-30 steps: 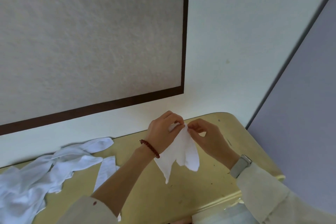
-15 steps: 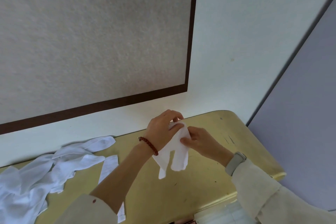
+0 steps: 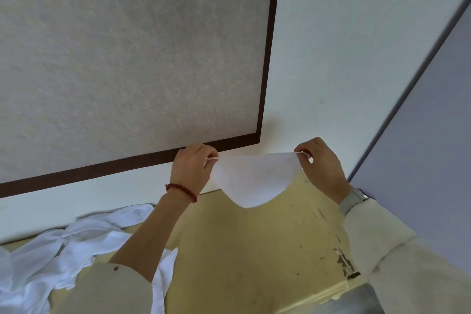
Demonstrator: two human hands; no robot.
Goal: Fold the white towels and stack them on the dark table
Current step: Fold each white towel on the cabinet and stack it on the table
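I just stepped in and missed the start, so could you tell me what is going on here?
A person is working through white towels at a yellowish table. The left hand and the right hand each pinch an upper corner of one white towel, holding it spread in the air above the table so its middle sags. A pile of unfolded white towels lies on the table's left side. No folded stack is in view yet.

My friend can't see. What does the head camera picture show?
Two hands, left and right, pinch a white towel stretched in the air above a yellowish table. More white towels lie crumpled at the table's left, below a framed panel.
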